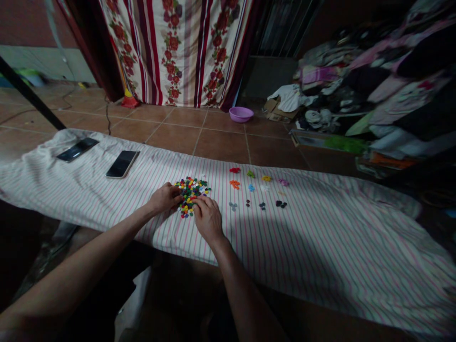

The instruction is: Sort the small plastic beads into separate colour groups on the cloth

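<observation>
A mixed pile of small, flat coloured pieces (pixel 194 184) lies on the striped cloth in front of me. My left hand (pixel 166 197) rests at the pile's left edge with its fingers curled in among the pieces. From the right side, my right hand (pixel 208 216) reaches over the pile, thumb and fingertips drawn together at it. Whatever is between the fingers of either hand is too small to make out. Right of the pile, small groups sorted by colour lie in rows, among them red pieces (pixel 234 170), orange pieces (pixel 234 184), grey pieces (pixel 232 206) and black pieces (pixel 281 204).
Two phones, a dark one (pixel 77 149) and a pale-edged one (pixel 123 164), lie on the striped cloth (pixel 320 228) at the left. Beyond the cloth's far edge, a purple basin (pixel 241 114) stands on the tiled floor. Clothes (pixel 320 95) are heaped at the right.
</observation>
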A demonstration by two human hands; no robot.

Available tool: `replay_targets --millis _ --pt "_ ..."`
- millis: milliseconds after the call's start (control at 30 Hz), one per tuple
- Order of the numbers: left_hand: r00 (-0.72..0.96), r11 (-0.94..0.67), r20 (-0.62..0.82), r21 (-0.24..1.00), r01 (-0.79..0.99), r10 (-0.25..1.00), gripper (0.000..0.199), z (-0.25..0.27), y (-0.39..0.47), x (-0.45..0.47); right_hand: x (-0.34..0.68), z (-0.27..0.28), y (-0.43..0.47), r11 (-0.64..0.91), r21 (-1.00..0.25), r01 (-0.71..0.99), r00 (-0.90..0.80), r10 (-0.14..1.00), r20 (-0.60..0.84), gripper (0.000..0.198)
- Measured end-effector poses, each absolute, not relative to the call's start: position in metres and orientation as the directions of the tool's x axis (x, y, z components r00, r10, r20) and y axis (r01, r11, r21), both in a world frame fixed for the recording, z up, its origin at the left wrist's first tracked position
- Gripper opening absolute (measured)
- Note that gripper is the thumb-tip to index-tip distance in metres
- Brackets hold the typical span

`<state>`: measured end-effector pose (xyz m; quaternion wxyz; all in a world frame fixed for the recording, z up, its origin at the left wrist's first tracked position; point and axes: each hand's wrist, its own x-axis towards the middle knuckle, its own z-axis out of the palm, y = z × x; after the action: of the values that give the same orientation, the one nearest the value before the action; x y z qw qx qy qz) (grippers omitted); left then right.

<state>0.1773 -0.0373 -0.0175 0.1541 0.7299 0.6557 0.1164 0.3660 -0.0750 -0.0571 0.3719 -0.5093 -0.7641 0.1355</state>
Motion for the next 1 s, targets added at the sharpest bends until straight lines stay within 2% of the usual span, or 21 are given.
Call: replay_targets --millis 200,367,533,667,800,1000 --pt "0.137 -0.085 -0.086 0.446 0.891 0.987 0.020 -0.022 -0.029 0.173 0.366 -0.060 -0.074 0.447 -0.576 0.685 -0.205 0.876 0.436 0.025" --pt "0.137 -0.076 -0.085 0.503 0.861 0.987 0.021 -0.022 -0.032 0.169 0.365 -0.060 -0.074 0.442 -0.597 0.670 -0.188 0.878 0.440 0.025" --pt "0.180 -0.119 -0.108 0.421 0.899 0.978 0.016 -0.011 -0.033 0.176 0.365 -0.059 -0.075 0.445 -0.600 0.665 -0.191 0.878 0.439 0.026" --pt "0.153 -0.108 -0.108 0.339 0.934 0.982 0.015 -0.006 -0.033 0.181 0.365 -0.059 -0.075 0.442 -0.598 0.668 -0.189 0.879 0.438 0.025" --pt "0.120 -0.089 -0.084 0.310 0.947 0.989 0.017 -0.009 -0.035 0.181 0.365 -0.059 -0.075 0.442 -0.595 0.671 -0.192 0.879 0.437 0.025" --pt "0.107 -0.093 -0.009 0.430 0.898 0.994 0.023 -0.014 -0.037 0.176 0.365 -0.057 -0.075 0.440 -0.586 0.680 -0.202 0.881 0.427 0.026"
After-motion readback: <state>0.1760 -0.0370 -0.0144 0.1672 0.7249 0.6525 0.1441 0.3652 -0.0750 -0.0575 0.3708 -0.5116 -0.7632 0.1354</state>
